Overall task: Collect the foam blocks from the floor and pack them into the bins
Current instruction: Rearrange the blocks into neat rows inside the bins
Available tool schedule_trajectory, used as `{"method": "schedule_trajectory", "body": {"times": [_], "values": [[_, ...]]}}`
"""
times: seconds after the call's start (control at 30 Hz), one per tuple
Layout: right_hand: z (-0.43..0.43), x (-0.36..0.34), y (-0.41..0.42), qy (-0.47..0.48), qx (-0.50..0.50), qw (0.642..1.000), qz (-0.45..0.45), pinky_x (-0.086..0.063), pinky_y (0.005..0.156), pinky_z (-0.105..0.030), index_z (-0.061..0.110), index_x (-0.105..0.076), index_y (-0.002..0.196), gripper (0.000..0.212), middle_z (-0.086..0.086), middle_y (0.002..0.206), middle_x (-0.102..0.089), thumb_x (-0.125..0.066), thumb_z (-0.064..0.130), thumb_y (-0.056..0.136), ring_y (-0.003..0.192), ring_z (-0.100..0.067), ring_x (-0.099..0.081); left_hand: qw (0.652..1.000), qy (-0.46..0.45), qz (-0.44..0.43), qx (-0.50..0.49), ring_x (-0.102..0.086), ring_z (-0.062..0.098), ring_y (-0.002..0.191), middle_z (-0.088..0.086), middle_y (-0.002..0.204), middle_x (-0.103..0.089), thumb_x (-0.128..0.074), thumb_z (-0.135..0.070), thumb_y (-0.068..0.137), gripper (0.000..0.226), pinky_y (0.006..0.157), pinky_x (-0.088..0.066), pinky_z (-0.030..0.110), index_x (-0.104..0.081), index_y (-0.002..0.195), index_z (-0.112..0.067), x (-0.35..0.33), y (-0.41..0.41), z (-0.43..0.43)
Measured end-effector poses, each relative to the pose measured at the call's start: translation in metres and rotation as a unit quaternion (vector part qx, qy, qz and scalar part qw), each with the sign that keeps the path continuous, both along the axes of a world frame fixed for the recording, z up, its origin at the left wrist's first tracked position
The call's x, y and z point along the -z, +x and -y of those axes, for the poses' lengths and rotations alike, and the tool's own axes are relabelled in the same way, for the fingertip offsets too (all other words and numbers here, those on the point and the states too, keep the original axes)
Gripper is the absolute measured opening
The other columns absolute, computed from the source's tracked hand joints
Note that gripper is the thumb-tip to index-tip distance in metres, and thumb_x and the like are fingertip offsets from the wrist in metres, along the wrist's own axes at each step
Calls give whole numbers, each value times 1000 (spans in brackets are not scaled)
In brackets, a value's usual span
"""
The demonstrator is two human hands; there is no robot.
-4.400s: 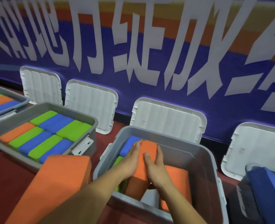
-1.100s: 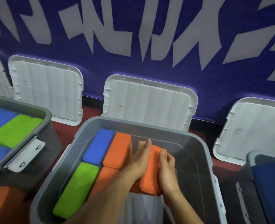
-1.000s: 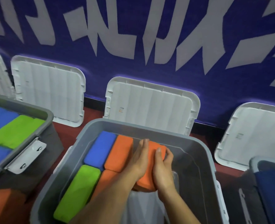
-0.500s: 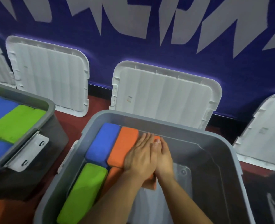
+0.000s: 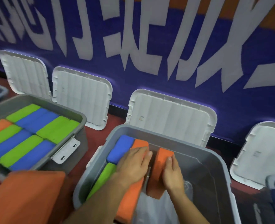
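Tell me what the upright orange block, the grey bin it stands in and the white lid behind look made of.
The upright orange block: likely foam; matte, no glare, soft rounded corners. The grey bin: seemingly moulded plastic; smooth, dull sheen, rolled rim. The white lid: probably plastic too; ribbed panel, moulded edge.

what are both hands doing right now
left hand: open, flat on the lying orange blocks
right hand: open, fingers straight against the upright orange block

Purple wall [image 5: 230,102] carries large white lettering [image 5: 237,38] beneath 1 orange band [image 5: 211,5]. Black skirting [image 5: 227,141] meets dark red floor [image 5: 96,136].
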State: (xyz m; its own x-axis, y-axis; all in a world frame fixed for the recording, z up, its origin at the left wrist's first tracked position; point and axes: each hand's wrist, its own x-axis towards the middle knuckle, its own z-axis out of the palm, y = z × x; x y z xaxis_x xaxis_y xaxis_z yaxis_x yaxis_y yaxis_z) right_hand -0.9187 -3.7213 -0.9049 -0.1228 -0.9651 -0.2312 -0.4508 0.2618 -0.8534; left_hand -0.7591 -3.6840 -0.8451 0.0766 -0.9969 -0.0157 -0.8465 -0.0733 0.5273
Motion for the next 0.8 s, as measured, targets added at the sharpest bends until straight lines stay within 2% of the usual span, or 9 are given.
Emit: {"method": "schedule_trajectory", "body": {"times": [0.17, 0.3, 0.4, 0.47, 0.53, 0.63, 0.7, 0.8], "values": [[-55, -38, 42, -85, -38, 996, -1, -26, 123, -40, 16, -41, 154, 64, -8, 158, -43, -29, 53, 104, 146, -27, -39, 995, -48, 86, -14, -47, 20, 136, -1, 145, -56, -12, -61, 95, 74, 117, -26, 34, -52, 144, -22, -32, 40, -63], [-116, -63, 92, -115, -119, 984, 64, -28, 116, -30, 14, -43, 153, 51, -5, 156, -46, -37, 39, 108, 144, -21, -40, 985, -83, 143, -56, -48, 21, 136, 1, 145, -55, -14, -61, 92, 76, 119, -28, 41, -56, 141, -22, -56, 86, -127], [-155, -76, 133, -78, -189, 972, 118, -28, 107, -22, 13, -45, 151, 49, 0, 152, -48, -40, 38, 109, 142, -17, -42, 971, -102, 167, -138, -44, 27, 139, 8, 148, -52, -16, -61, 91, 74, 118, -28, 41, -61, 137, -23, -71, 112, -177], [-178, -76, 160, -32, -229, 963, 139, -31, 112, -27, 18, -49, 147, 52, 5, 145, -52, -42, 50, 106, 139, -16, -45, 963, -55, 182, -193, -33, 30, 147, 11, 157, -40, -12, -65, 88, 78, 120, -19, 44, -53, 144, -28, -78, 124, -208], [-190, -64, 179, 23, -240, 958, 156, -35, 116, -39, 26, -54, 137, 65, 7, 140, -58, -44, 74, 95, 135, -18, -51, 954, 13, 174, -245, -15, 32, 154, 14, 166, -21, -15, -69, 92, 73, 123, -10, 49, -38, 153, -35, -79, 136, -230], [-198, -42, 199, 57, -260, 952, 153, -44, 109, -44, 22, -58, 129, 71, 0, 128, -65, -39, 78, 89, 122, -21, -60, 941, 99, 120, -301, 3, 36, 155, 17, 168, 2, -26, -73, 96, 70, 118, -8, 67, -20, 157, -41, -75, 149, -241], [-208, -53, 206, 68, -279, 945, 156, -43, 112, -45, 23, -63, 129, 82, 2, 130, -67, -30, 83, 85, 125, -18, -60, 937, 132, 84, -312, 2, 38, 154, 18, 168, 3, -26, -78, 93, 75, 112, -13, 76, -14, 158, -43, -73, 150, -239], [-212, -63, 209, 95, -288, 933, 195, -42, 113, -40, 27, -72, 119, 70, 7, 128, -69, -28, 76, 95, 122, -10, -62, 936, 171, 61, -302, 3, 41, 153, 20, 167, -2, -21, -84, 87, 79, 108, -10, 79, -13, 157, -47, -75, 144, -228]]}}
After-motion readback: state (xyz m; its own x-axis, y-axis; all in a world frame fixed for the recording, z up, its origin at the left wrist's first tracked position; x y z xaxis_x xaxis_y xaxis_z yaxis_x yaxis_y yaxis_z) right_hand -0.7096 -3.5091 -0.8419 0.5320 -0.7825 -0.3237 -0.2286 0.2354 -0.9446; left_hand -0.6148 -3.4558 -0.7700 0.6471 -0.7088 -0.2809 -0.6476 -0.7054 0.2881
